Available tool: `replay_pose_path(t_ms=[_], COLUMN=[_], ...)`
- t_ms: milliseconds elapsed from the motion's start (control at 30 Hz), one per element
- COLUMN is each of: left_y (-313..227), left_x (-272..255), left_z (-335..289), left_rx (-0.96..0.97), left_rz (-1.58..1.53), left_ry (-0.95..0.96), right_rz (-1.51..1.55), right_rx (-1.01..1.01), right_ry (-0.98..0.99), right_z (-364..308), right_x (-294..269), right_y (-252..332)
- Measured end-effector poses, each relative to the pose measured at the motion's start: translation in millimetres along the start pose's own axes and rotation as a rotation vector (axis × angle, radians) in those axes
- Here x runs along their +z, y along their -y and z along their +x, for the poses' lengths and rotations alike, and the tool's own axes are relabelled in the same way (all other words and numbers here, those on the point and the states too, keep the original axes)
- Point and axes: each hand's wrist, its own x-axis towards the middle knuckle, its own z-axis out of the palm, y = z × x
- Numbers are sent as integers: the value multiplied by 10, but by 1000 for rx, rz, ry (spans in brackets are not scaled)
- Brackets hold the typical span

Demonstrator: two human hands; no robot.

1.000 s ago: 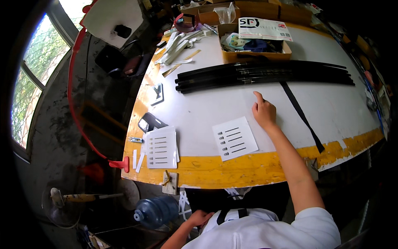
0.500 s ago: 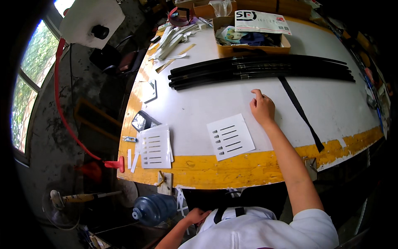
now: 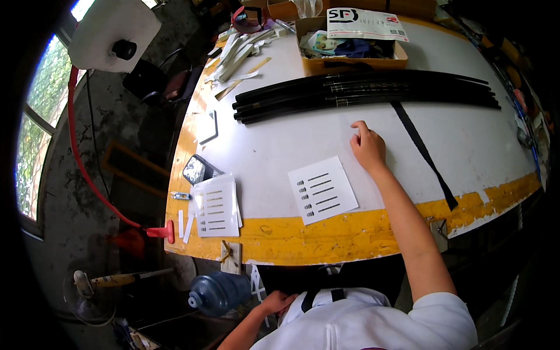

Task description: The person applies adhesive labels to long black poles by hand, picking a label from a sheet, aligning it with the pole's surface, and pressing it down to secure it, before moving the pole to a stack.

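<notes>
My right hand (image 3: 368, 146) rests on the white table top (image 3: 280, 140), fingers loosely bent and the index finger stretched forward, holding nothing. It lies just in front of the long black curved bars (image 3: 361, 93) and left of a black strap (image 3: 423, 151) that runs toward the yellow front edge. A white sheet with short black strips (image 3: 322, 189) lies to the hand's lower left. My left hand (image 3: 280, 302) is down below the table edge, close to my body. Its fingers are curled, and I cannot make out whether it holds anything.
A pile of similar sheets (image 3: 216, 205) and a dark phone (image 3: 198, 170) lie at the table's left. A cardboard box (image 3: 350, 46) with odds and ends stands at the back. Under the table are a blue water bottle (image 3: 219, 291) and a red hose (image 3: 87, 169).
The view has shifted a little, so the table sits lower in the picture. My right hand stays on the same spot of the table; my left hand stays low by my body.
</notes>
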Motion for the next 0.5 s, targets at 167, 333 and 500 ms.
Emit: replay_pose_path(t_ms=[167, 333, 500], left_y=[-11, -29, -50], left_x=[-18, -28, -51], left_z=[4, -3, -3], left_rx=[14, 2, -1], left_rz=[30, 58, 32], left_ry=[3, 19, 53], right_rz=[-4, -44, -87], right_rx=[0, 9, -7], right_ry=[3, 0, 11], right_z=[13, 14, 26], right_x=[21, 33, 54], right_y=[-30, -29, -41])
